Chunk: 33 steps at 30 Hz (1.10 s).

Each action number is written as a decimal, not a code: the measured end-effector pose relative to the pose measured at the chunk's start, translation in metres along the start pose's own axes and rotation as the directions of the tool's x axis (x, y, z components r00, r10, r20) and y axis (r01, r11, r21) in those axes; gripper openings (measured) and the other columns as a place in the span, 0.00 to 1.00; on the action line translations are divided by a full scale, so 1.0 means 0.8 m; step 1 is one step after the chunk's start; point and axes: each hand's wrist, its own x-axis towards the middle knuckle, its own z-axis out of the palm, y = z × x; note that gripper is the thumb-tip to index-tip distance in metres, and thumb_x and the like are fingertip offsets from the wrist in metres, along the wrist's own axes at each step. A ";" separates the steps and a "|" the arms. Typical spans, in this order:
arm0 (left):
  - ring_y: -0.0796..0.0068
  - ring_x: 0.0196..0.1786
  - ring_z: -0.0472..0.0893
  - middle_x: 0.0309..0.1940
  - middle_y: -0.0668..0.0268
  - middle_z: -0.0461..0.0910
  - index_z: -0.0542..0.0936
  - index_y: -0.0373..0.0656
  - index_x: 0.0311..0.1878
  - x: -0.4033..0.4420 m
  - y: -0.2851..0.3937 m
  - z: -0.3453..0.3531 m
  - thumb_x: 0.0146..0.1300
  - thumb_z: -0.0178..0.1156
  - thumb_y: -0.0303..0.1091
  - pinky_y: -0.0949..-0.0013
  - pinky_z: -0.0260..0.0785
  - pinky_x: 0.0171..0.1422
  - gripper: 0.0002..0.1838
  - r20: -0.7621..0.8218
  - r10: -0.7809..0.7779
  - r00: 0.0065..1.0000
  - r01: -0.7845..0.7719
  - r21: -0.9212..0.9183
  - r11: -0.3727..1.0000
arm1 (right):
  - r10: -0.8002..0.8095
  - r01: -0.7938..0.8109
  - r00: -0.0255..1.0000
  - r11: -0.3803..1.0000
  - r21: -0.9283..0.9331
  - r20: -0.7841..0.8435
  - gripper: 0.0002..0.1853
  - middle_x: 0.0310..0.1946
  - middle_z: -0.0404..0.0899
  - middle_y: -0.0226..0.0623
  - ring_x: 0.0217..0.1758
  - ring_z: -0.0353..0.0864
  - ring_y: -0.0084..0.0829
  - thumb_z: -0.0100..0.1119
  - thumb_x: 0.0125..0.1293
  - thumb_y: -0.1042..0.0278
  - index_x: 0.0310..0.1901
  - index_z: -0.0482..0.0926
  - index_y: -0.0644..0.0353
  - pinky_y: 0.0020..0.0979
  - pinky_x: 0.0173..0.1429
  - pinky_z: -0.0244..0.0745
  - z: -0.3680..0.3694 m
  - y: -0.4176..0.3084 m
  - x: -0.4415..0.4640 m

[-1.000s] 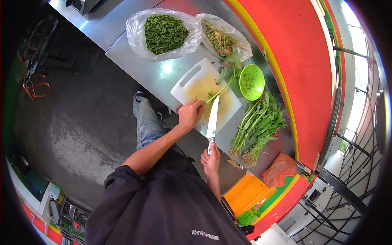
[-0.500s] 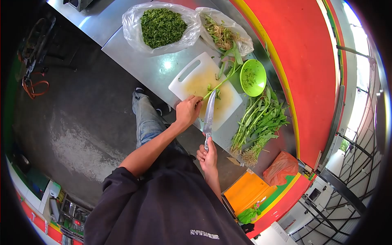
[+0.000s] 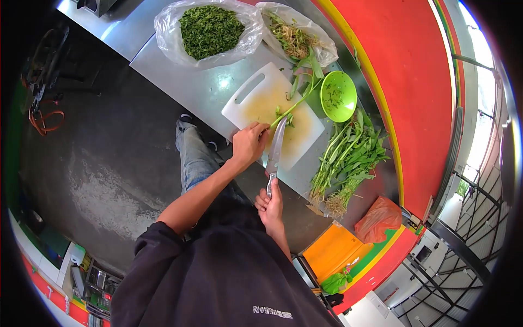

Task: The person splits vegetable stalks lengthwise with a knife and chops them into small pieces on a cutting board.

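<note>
My left hand [image 3: 250,143] is closed round the lower end of a green leafy stem [image 3: 297,103] at the near edge of the white cutting board [image 3: 256,87]. The stem slants across the board, its leafy end by the far corner. In my right hand [image 3: 270,207] is a kitchen knife [image 3: 276,147], held by its handle below the board. Its blade tip lies at the stem, close to my left fingers. Small cut green pieces [image 3: 289,117] lie beside the tip. A lime-green bowl [image 3: 338,96] with a few green bits stands right of the board.
A bunch of leafy greens [image 3: 351,155] with roots lies on the steel table [image 3: 180,82], right of the board. At the back are a plastic bag of chopped greens [image 3: 211,32] and another bag [image 3: 321,46] with root ends. A red plastic bag [image 3: 378,220] lies at the right.
The knife and my right hand have shifted slightly left and up in view. The table's things also sit slightly differently as the view has moved. Both holds are unchanged.
</note>
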 end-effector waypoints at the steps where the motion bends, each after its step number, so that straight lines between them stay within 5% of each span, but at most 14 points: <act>1: 0.59 0.34 0.86 0.35 0.65 0.87 0.88 0.47 0.44 0.000 0.000 0.000 0.65 0.64 0.33 0.60 0.77 0.40 0.07 -0.003 0.010 1.000 -0.010 0.004 1.000 | -0.008 0.008 1.000 1.000 0.011 0.013 0.22 0.16 0.52 0.19 0.14 0.49 0.13 0.45 0.82 0.43 0.67 0.70 0.45 0.20 0.18 0.45 -0.005 0.003 0.004; 8: 0.59 0.35 0.86 0.37 0.63 0.87 0.87 0.45 0.45 0.003 -0.001 -0.005 0.66 0.64 0.34 0.61 0.76 0.40 0.08 0.029 -0.015 0.999 0.017 -0.065 0.998 | -0.051 0.043 0.996 0.993 -0.113 -0.072 0.19 0.15 0.54 0.18 0.12 0.51 0.13 0.46 0.82 0.44 0.62 0.73 0.46 0.21 0.16 0.46 -0.012 0.005 0.012; 13: 0.60 0.36 0.87 0.36 0.56 0.88 0.87 0.40 0.46 0.000 -0.008 -0.017 0.69 0.65 0.36 0.62 0.77 0.41 0.11 0.160 -0.106 0.981 0.154 -0.326 0.933 | -0.108 0.090 0.990 0.980 -0.179 -0.092 0.17 0.14 0.54 0.18 0.13 0.52 0.13 0.46 0.82 0.47 0.57 0.76 0.49 0.21 0.16 0.46 -0.011 0.005 0.012; 18: 0.64 0.35 0.87 0.35 0.53 0.88 0.86 0.35 0.47 -0.016 -0.011 -0.026 0.68 0.66 0.33 0.63 0.77 0.40 0.12 0.150 -0.124 0.981 0.170 -0.345 0.923 | -0.156 0.132 0.984 0.963 -0.236 -0.087 0.21 0.14 0.53 0.18 0.12 0.51 0.13 0.44 0.83 0.48 0.67 0.72 0.50 0.20 0.16 0.46 -0.022 0.016 0.015; 20: 0.66 0.32 0.86 0.35 0.54 0.87 0.86 0.34 0.47 -0.024 -0.015 -0.029 0.68 0.66 0.32 0.65 0.76 0.38 0.11 0.130 -0.157 0.979 0.193 -0.345 0.919 | -0.214 0.201 0.976 0.959 -0.201 -0.046 0.16 0.15 0.55 0.20 0.13 0.53 0.13 0.46 0.83 0.48 0.47 0.75 0.52 0.21 0.16 0.47 -0.026 0.021 0.009; 24: 0.70 0.30 0.84 0.33 0.56 0.87 0.85 0.32 0.46 -0.035 -0.020 -0.041 0.67 0.67 0.30 0.67 0.75 0.36 0.11 0.138 -0.135 0.981 0.173 -0.319 0.932 | -0.237 0.219 0.970 0.947 -0.235 -0.053 0.20 0.15 0.54 0.20 0.13 0.52 0.13 0.45 0.83 0.49 0.61 0.76 0.54 0.21 0.17 0.48 -0.036 0.026 0.001; 33: 0.82 0.33 0.81 0.32 0.66 0.85 0.83 0.33 0.45 -0.052 -0.036 -0.054 0.65 0.70 0.28 0.74 0.76 0.40 0.10 0.356 -0.210 0.910 0.365 -0.452 0.814 | -0.263 0.241 0.963 0.941 -0.239 -0.065 0.24 0.15 0.54 0.19 0.14 0.52 0.12 0.44 0.84 0.49 0.69 0.73 0.55 0.20 0.17 0.48 -0.040 0.012 -0.003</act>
